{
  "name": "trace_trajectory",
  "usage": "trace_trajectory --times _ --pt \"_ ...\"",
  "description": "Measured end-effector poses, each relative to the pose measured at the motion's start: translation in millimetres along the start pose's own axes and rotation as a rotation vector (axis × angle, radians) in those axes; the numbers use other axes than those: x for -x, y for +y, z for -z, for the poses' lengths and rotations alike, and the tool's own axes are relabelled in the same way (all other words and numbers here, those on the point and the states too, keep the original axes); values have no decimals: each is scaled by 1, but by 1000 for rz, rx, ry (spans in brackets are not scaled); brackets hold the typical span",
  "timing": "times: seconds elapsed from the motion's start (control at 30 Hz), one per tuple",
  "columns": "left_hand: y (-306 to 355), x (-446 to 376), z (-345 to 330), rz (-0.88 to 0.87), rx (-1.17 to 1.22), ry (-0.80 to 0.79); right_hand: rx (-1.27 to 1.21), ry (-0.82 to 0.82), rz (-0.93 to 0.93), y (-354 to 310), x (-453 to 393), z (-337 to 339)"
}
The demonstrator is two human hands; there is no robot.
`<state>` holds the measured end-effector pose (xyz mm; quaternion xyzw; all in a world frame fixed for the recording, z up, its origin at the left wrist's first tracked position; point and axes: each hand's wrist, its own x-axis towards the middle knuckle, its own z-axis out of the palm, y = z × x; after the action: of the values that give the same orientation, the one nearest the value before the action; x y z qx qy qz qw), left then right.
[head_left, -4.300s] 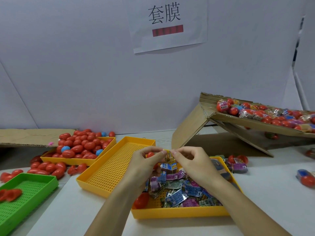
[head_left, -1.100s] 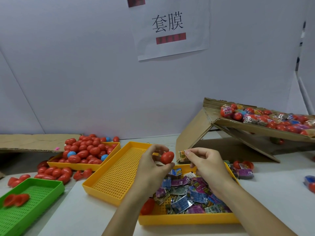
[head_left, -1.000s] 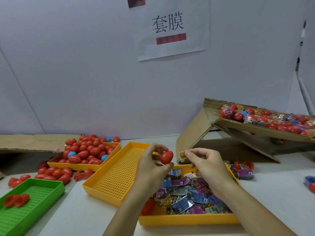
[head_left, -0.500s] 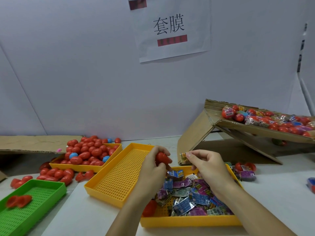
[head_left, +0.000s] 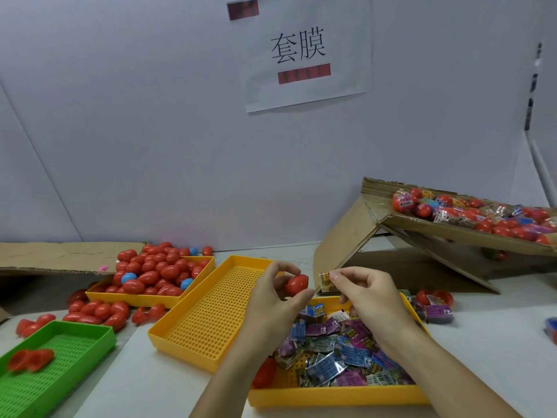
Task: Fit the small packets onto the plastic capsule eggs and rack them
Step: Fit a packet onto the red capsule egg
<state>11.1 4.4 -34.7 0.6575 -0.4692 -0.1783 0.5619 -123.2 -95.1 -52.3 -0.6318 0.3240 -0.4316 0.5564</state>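
1. Centrally, head view: left hand [head_left: 272, 300] has its grip closed on a red capsule egg [head_left: 297, 285], pinched between thumb and curled fingers, held in the air above the packet tray [head_left: 337, 395].
2. Right hand [head_left: 369, 294] pinches a small packet [head_left: 326, 281] between thumb and forefinger. Packet sits just right of the egg, not touching it.
3. Packet tray: yellow, on the white counter [head_left: 482, 357], below both hands, holding a heap of loose packets [head_left: 340, 351] in blue, purple and silver.
4. Left of the packet tray and touching it: an empty yellow perforated tray [head_left: 211, 315].
5. Further left: a third yellow tray [head_left: 144, 300] heaped with red eggs [head_left: 150, 273] plus a few blue ones; more red eggs spilled on the counter beside it.
6. Far left: green tray [head_left: 60, 357] with red pieces, blurred.
7. Behind and right of the packet tray: tilted cardboard rack [head_left: 452, 233] carrying wrapped eggs [head_left: 470, 212].
8. Above, on the wall: paper sign [head_left: 304, 52].
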Motion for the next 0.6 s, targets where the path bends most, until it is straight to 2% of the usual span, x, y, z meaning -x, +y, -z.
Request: trace_trajectory --times 0.6 --pt "3 0 1 -73 -9 82 3 3 2 1 -1 0"
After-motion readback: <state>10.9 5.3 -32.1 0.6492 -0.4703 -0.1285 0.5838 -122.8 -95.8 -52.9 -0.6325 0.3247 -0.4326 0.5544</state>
